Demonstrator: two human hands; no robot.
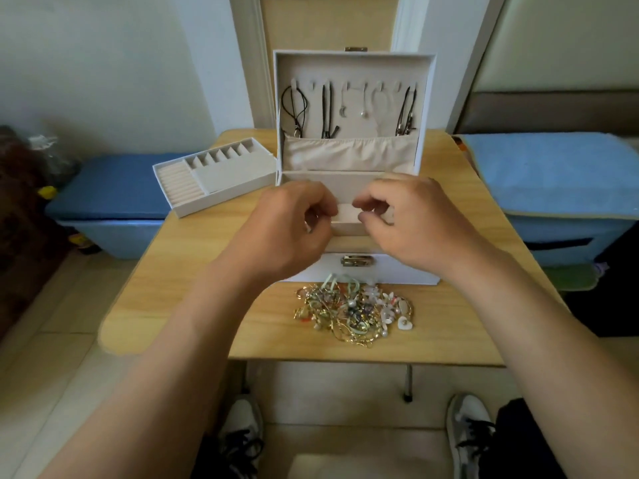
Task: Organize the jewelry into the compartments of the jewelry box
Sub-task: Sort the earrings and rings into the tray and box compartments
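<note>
The white jewelry box [352,274] stands open on the table, its lid [352,63] upright with cords and necklaces [294,108] hanging from hooks above a fabric pocket. My left hand [287,229] and my right hand [411,223] hover close together over the box's beige inner compartments [345,214], fingers curled towards each other. Whether they pinch something small is hidden. A tangled pile of jewelry [352,309] with gold chains, beads and a white heart lies in front of the box.
A removed beige tray [214,174] with ring rolls and small slots sits on the wooden table [193,271] at the left. Blue cushioned benches flank the table. My shoes show below the table's near edge.
</note>
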